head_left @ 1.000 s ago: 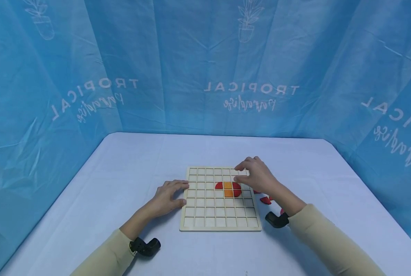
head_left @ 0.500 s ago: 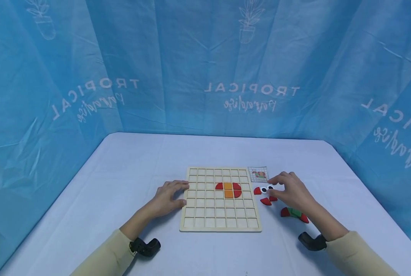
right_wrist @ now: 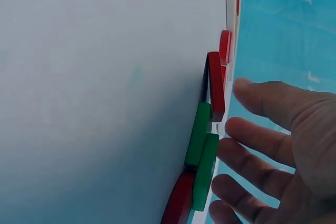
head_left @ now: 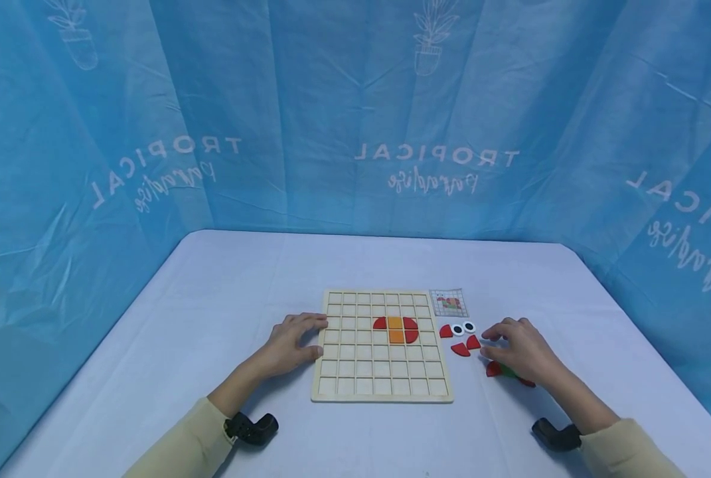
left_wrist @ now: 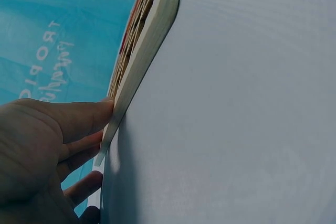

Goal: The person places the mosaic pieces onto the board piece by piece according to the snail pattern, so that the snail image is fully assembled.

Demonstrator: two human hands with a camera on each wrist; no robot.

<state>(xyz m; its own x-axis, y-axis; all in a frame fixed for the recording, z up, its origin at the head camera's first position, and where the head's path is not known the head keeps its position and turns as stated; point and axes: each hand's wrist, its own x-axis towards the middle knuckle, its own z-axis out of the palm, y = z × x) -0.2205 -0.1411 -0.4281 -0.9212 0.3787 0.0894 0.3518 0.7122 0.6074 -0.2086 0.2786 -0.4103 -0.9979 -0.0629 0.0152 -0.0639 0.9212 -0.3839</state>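
A wooden grid board [head_left: 355,401] lies on the table, with two orange squares [head_left: 395,330] and several red quarter-round pieces [head_left: 411,330] set in its cells. My left hand [head_left: 289,342] rests at the board's left edge; thumb and fingertips touch the rim in the left wrist view. Over the loose pieces right of the board hovers my right hand [head_left: 522,348], fingers spread and holding nothing. Below it lie green pieces [right_wrist: 202,150] and red pieces [right_wrist: 216,85], partly hidden by the hand in the head view. Two white eye discs [head_left: 463,328] lie by the board.
A small picture card [head_left: 449,303] with a gridded coloured figure lies against the board's upper right edge. Loose red pieces [head_left: 461,349] lie between board and right hand. A blue printed curtain [head_left: 355,119] surrounds the white table [head_left: 247,265] at the back and sides.
My right hand has moved from above the board's upper right, past the eye discs, to the green and red pieces at right. The left hand has stayed at the board's edge.
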